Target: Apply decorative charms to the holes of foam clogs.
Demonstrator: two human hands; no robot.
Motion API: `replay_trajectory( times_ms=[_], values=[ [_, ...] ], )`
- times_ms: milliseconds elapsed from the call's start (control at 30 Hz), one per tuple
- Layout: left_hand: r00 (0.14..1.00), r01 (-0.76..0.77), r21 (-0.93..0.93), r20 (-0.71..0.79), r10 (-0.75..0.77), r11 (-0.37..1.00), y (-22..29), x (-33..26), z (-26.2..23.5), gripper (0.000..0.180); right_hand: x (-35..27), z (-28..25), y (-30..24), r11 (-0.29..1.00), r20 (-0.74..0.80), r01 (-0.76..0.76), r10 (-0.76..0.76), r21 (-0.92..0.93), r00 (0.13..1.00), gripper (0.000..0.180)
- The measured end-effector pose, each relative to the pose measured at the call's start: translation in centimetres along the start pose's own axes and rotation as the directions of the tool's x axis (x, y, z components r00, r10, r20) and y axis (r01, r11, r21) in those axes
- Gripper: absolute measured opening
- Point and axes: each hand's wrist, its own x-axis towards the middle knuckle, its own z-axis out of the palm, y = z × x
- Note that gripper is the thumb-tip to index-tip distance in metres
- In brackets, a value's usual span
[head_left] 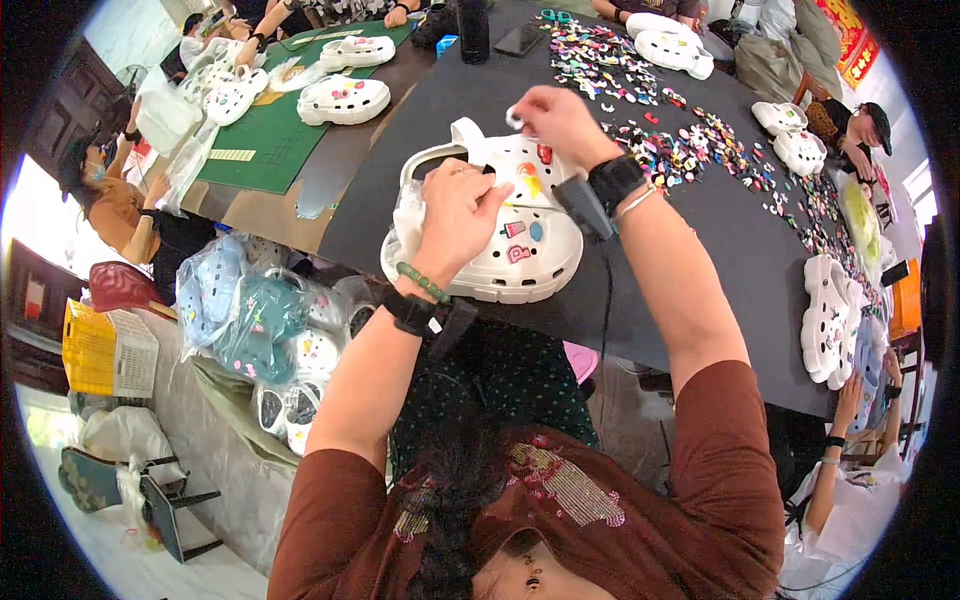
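Left hand (pixel 462 215) curled over heel side of white clog (pixel 500 225), fingers closed on its rim, pressing down. Right hand (pixel 560 120) raised above clog's back strap, fingertips pinched on small white charm (pixel 514 117). Clog at near edge of black table (pixel 700 250), between both hands, several coloured charms already in its holes. Scattered loose charms (pixel 690 150) just right of right wrist. Clear plastic bags (pixel 260 320) stuffed with clogs left, below table edge

white clog (pixel 520 262), colourful charms, on black table (pixel 700 260)
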Motion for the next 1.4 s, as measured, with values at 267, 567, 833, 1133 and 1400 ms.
replay_trajectory(
  times_ms=[267, 567, 833, 1133, 1400],
  values=[
    [0.842, 0.539, -0.247, 0.18, -0.508, 0.805, -2.9, 3.1, -0.5, 0.028, -3.0, -2.9, 1.1, 0.97, -0.155, -0.068, 0.106, 0.233, 0.982, 0.015],
    [0.971, 0.231, -0.048, 0.075, -0.227, 0.972, -1.0, 1.9, -1.0, 0.019, -10.9, -8.9, 4.8, 0.998, -0.408, -0.041, 0.022, -0.038, 0.913, 0.018],
    [0.962, 0.162, -0.026, 0.228, -0.152, 0.986, -0.6, 0.7, -1.7, 0.021, -16.4, -8.5, 7.5, 0.849, -0.33, -0.021, -0.182, -0.529, 0.926, 0.022],
    [0.694, 0.1, -0.13, 0.72, 0.024, 0.987, -1.7, 3.5, -8.3, 0.055, -22.1, 0.9, 2.9, 0.823, -0.252, 0.218, -0.395, -0.525, 0.883, 0.02],
    [0.61, -0.366, 0.216, 0.79, 0.059, 0.905, 0.7, 5.6, -11.1, 0.097, -23.5, 3.1, 3.6, 0.836, -0.188, 0.202, -0.338, -0.511, 0.922, 0.02]
  ],
)
